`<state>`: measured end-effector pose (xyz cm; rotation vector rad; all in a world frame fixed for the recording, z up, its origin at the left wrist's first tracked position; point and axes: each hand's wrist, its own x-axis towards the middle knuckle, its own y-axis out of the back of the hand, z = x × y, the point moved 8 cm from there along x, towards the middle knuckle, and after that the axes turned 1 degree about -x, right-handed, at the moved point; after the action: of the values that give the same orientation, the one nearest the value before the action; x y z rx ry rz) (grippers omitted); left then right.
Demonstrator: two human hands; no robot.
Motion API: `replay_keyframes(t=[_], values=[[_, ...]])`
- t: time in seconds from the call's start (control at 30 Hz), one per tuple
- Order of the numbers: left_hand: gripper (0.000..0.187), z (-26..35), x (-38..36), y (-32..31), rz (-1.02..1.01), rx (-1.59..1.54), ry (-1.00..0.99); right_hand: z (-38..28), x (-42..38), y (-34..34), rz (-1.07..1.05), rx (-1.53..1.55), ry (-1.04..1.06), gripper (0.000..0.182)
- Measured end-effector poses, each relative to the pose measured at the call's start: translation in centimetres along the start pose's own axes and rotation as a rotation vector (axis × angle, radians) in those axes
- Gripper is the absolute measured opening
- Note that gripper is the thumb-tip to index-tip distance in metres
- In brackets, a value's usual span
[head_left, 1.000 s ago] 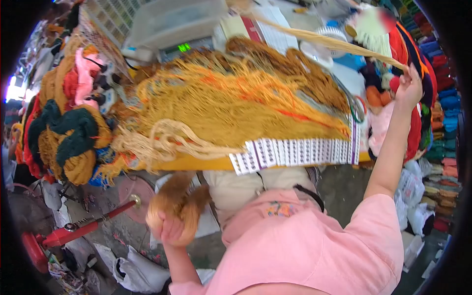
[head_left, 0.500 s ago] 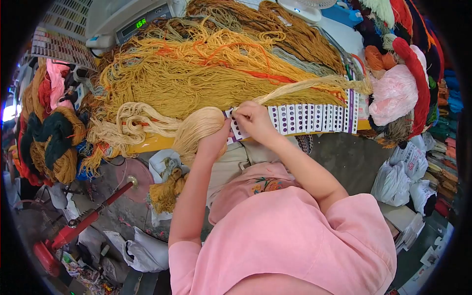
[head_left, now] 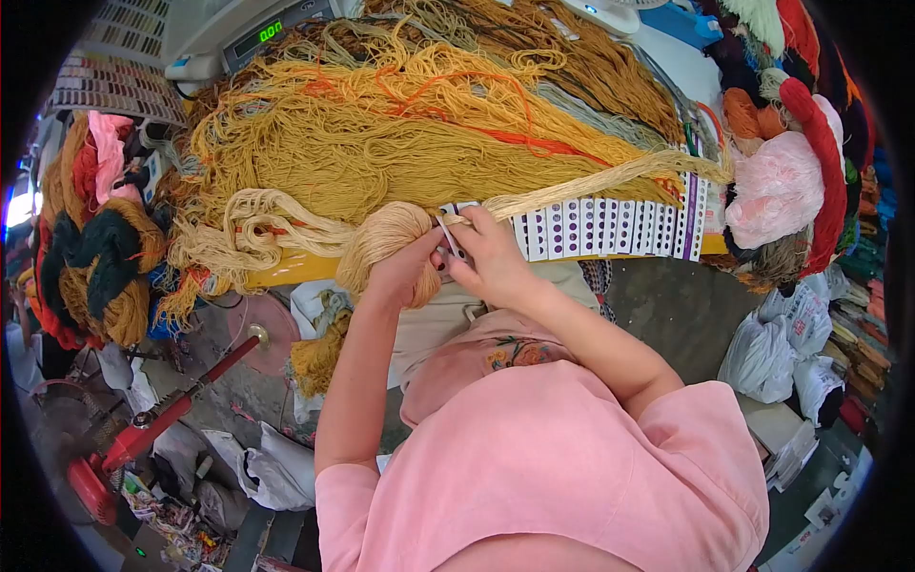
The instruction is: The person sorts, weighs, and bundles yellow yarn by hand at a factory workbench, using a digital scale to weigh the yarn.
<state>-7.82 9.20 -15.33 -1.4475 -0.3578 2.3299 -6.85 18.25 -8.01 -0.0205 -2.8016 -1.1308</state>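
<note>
A thick cream yarn bundle (head_left: 383, 238) is wrapped in my left hand (head_left: 408, 272), whose fingers close round it at the table's front edge. My right hand (head_left: 491, 257) is closed, pinching beside a small white strip (head_left: 448, 232) between the two hands; exactly what its fingertips grip is partly hidden. From my right hand a pale yarn strand (head_left: 610, 176) runs to the right across the olive yarn (head_left: 362, 167). Cream loops (head_left: 272, 214) lie left of the bundle. White cards with dark dots (head_left: 600, 227) form a row along the front edge.
Behind the yarn stands a scale (head_left: 272, 33) with a green display. Pink and red yarn (head_left: 780, 186) hangs at the right, above plastic bags (head_left: 762, 353). A red metal arm (head_left: 157, 429) with a disc is at the lower left. Dark green yarn (head_left: 100, 267) hangs at the left.
My right hand has come down slightly and nearer my left hand, and the white strip now shows between them. The scale display has changed. The whole view has shifted slightly.
</note>
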Motion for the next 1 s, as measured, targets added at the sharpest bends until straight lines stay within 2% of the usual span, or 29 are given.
replay_keyframes(t=[0.07, 0.13, 0.2, 0.27, 0.3, 0.4, 0.47, 0.53, 0.6, 0.67, 0.73, 0.8, 0.93, 1.0], values=[[0.016, -0.2, 0.4, 0.2, 0.007, 0.018, -0.039, 0.2, 0.4, 0.3, 0.042, 0.120, 0.015, 0.030], [0.017, -0.4, 0.7, 0.2, 0.013, 0.034, -0.076, 1.7, 0.7, 0.1, 0.014, 0.394, -0.200, 0.025], [0.016, 0.3, 0.5, 0.1, 0.098, 0.183, -0.148, 1.9, 1.2, 0.1, -0.010, 0.358, -0.197, 0.026], [0.015, 0.8, 0.1, 0.3, 0.084, 0.197, -0.150, 2.1, 1.3, 0.1, -0.078, 0.298, -0.259, 0.025], [0.015, 1.4, -0.3, 0.3, 0.072, 0.210, -0.155, 2.2, 1.3, 0.1, -0.080, 0.294, -0.256, 0.025], [0.011, 2.8, -1.8, 2.9, 0.063, -0.041, -0.211, 2.1, 1.4, 0.6, 0.009, 0.300, -0.172, 0.025], [0.011, 2.6, -1.9, 3.1, 0.083, -0.054, -0.167, 2.1, 1.2, 0.1, 0.000, 0.318, -0.179, 0.025], [0.012, 2.4, -2.0, 2.6, 0.190, 0.119, -0.127, 2.0, 1.2, -0.2, 0.005, 0.294, -0.154, 0.027], [0.009, 1.8, -1.7, 3.0, 0.214, 0.102, -0.148, 2.0, 1.0, -0.3, 0.008, 0.261, -0.131, 0.028], [0.008, 1.5, -1.6, 3.7, 0.232, -0.060, -0.138, 1.6, 1.0, -0.2, 0.011, 0.226, -0.065, 0.031], [0.008, 1.5, -2.7, 3.5, 0.221, -0.102, -0.145, 1.1, 0.9, -0.1, 0.023, 0.204, -0.028, 0.032], [0.012, 2.0, -3.7, 2.3, 0.082, -0.300, -0.167, 1.2, 0.9, -0.3, 0.008, 0.145, -0.045, 0.028], [0.013, 2.1, -3.9, 2.6, 0.075, -0.226, -0.171, 1.2, 0.9, -0.8, -0.009, 0.156, -0.017, 0.027], [0.015, 1.9, -3.6, 3.4, 0.212, -0.193, -0.185, 1.3, 0.8, -0.8, -0.001, 0.151, -0.001, 0.027]])
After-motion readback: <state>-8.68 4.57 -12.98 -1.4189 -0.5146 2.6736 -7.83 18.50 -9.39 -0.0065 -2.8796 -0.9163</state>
